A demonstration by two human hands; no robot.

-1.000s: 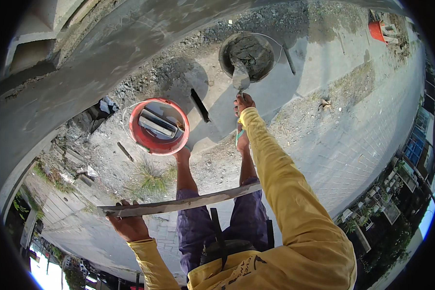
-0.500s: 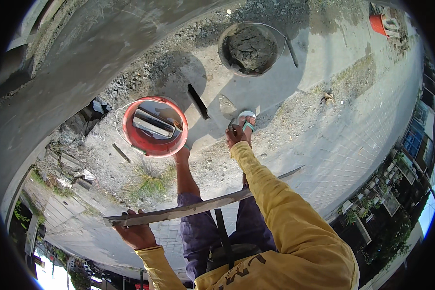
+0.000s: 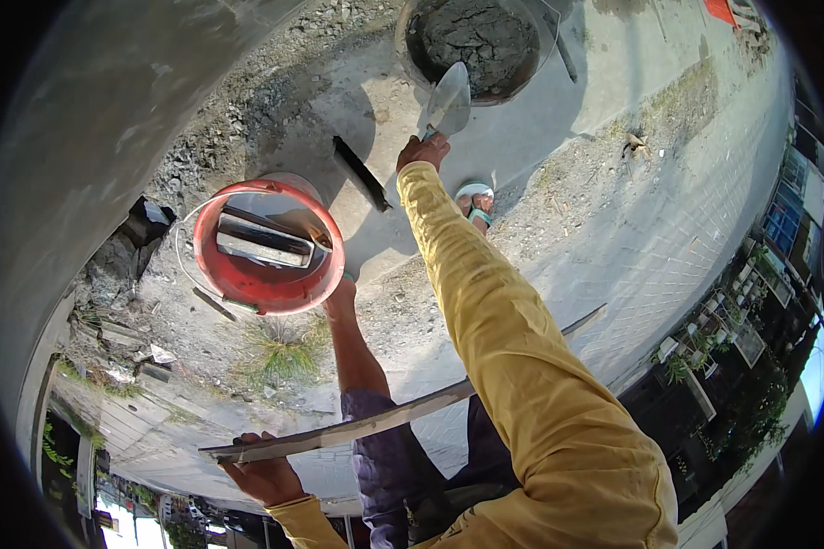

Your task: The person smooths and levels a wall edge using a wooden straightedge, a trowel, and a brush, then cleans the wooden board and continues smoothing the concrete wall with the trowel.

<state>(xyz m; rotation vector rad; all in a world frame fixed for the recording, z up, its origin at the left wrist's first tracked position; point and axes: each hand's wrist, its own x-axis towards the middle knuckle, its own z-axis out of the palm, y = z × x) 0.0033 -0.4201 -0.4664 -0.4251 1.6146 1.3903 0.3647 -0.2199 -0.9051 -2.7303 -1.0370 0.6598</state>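
Observation:
My left hand (image 3: 265,476) grips a long, thin grey straightedge (image 3: 366,427) near its left end. The straightedge runs across in front of my legs and passes behind my right forearm, its far end showing on the other side. My right hand (image 3: 423,153) is closed around the handle of a trowel (image 3: 449,101), reaching forward. The trowel's pointed blade overlaps the near rim of a round bucket holding grey mortar (image 3: 481,46); I cannot tell whether it touches. The trowel's handle is mostly hidden by my fingers.
A red bucket (image 3: 337,261) with a wire handle stands at left, holding long grey tools (image 3: 264,249). A dark strip (image 3: 361,174) lies on the concrete between the buckets. A concrete wall (image 3: 110,119) rises at left, with rubble along its base. My sandalled foot (image 3: 475,201) is below the mortar bucket.
My right hand has moved forward and slightly left towards the mortar bucket, and the trowel blade now shows clearly. The straightedge stays in my left hand, a little lower in view.

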